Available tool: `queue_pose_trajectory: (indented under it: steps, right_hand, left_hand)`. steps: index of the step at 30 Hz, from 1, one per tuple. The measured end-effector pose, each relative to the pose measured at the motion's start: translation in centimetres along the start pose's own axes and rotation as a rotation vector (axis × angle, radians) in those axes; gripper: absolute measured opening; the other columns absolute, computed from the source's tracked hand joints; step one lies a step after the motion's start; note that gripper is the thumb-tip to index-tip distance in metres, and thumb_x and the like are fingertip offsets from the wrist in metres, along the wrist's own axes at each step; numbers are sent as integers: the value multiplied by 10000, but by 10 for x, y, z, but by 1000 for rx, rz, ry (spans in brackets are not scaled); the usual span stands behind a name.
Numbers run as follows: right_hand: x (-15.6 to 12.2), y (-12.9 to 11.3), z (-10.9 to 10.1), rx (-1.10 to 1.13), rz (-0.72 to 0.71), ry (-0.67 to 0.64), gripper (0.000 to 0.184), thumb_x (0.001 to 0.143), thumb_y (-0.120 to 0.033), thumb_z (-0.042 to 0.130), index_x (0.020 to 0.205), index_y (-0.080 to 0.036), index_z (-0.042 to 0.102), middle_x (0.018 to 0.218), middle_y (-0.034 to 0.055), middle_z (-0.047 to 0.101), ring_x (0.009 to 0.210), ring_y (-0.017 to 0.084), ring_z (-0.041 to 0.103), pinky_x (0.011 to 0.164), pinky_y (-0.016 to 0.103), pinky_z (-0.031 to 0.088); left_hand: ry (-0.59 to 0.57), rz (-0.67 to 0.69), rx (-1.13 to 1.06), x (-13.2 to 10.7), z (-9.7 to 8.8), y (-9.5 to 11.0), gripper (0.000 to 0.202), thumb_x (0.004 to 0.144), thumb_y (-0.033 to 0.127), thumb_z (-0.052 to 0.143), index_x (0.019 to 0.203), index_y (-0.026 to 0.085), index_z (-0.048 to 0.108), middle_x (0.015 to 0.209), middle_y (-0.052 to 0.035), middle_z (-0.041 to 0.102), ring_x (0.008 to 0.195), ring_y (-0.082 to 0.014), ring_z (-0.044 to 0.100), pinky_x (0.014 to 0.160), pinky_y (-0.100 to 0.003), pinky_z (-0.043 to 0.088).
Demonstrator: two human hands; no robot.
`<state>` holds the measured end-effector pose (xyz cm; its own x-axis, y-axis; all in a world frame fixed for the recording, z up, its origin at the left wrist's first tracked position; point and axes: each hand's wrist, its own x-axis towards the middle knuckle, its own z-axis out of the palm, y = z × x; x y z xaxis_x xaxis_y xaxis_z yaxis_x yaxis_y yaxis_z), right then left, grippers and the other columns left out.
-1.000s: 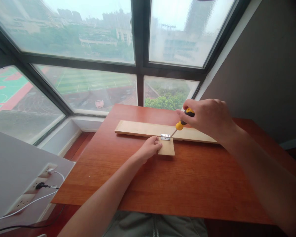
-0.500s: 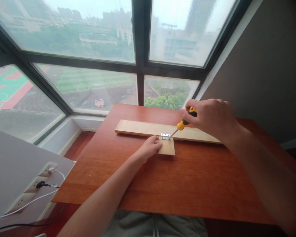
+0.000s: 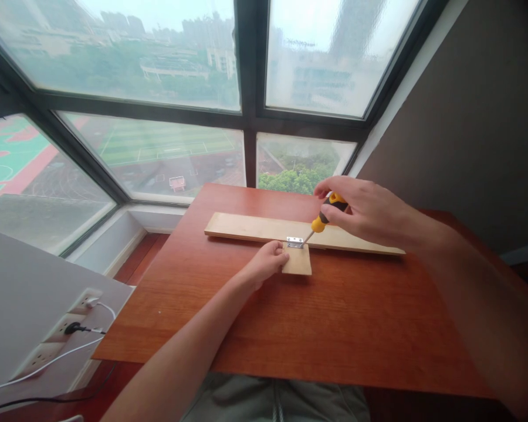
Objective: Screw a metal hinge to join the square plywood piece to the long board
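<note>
A long pale wooden board (image 3: 250,228) lies across the far part of the reddish table (image 3: 317,328). A small wooden block (image 3: 298,264) butts against its near edge, with a small metal hinge (image 3: 294,242) across the joint. My right hand (image 3: 369,212) is closed round the yellow-and-black handle of a screwdriver (image 3: 323,218), whose tip rests on the hinge. My left hand (image 3: 267,262) has its fingers curled against the left side of the small block, next to the hinge.
Large windows (image 3: 158,70) rise behind the table. A grey wall (image 3: 479,117) stands at the right. A white power strip (image 3: 61,334) with plugged cables sits at the lower left, beside the table's edge.
My right hand has shifted its grip on the screwdriver handle, fingers turning and stretching forward. The left hand, block and hinge have stayed in place.
</note>
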<state>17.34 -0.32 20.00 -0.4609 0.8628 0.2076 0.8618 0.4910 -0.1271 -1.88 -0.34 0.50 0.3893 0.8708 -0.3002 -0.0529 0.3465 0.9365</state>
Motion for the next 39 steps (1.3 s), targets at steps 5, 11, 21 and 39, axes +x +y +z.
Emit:
queue_pose_trajectory:
  steps: [5, 11, 21, 39]
  right_hand:
    - [1, 3, 0, 150, -141, -41, 290, 877, -261, 486, 1143, -205, 587, 1118, 67, 678, 884, 195, 631, 705, 291, 443]
    - [3, -8, 9, -283, 120, 104, 345, 928, -469, 454, 1060, -212, 642, 899, 76, 705, 729, 230, 625, 595, 312, 362]
    - [7, 0, 11, -128, -13, 108, 314, 895, -350, 530, 1171, -209, 582, 1067, 80, 687, 821, 232, 632, 661, 326, 427]
    - [8, -4, 16, -321, 160, 182, 428, 887, -548, 532, 1117, -196, 613, 763, 84, 690, 644, 245, 613, 556, 311, 334]
  left_hand:
    - [1, 13, 10, -1, 0, 0, 272, 755, 255, 681, 958, 119, 564, 711, 9, 563, 538, -65, 457, 488, -193, 299]
    - [0, -2, 9, -1, 0, 1, 288, 752, 260, 680, 971, 115, 564, 746, -5, 581, 560, -68, 472, 498, -190, 308]
    - [-2, 5, -35, -1, 1, 3, 294, 715, 275, 717, 914, 124, 560, 732, 10, 557, 549, -60, 450, 488, -194, 275]
    - [-15, -5, -54, 0, -1, 2, 333, 688, 308, 737, 916, 123, 579, 761, -1, 572, 578, -65, 455, 518, -199, 282]
